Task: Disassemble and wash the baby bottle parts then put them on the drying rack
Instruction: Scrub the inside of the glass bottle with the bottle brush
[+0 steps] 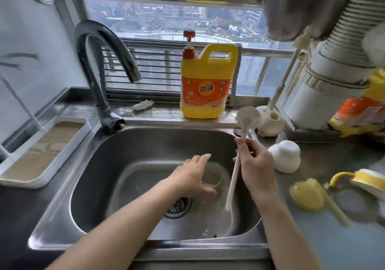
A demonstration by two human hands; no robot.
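My left hand (192,175) grips a clear bottle body (212,176) low inside the steel sink (100,165), its open mouth facing right. My right hand (253,161) pinches the long cream handle of a bottle brush (248,116), whose round head points up above the sink's far right corner. A white dome cap (286,155) sits on the counter to the right. Further right lie a yellow collar with nipple (307,194) and a yellow-and-white ring part (368,179).
A curved faucet (100,61) stands at the sink's back left. A yellow dish soap jug (206,82) is on the sill. A cream brush holder (270,122) sits behind the cap. A white tray with a wood-grain base (43,149) lies left of the sink. The drain (178,206) is in the sink's middle.
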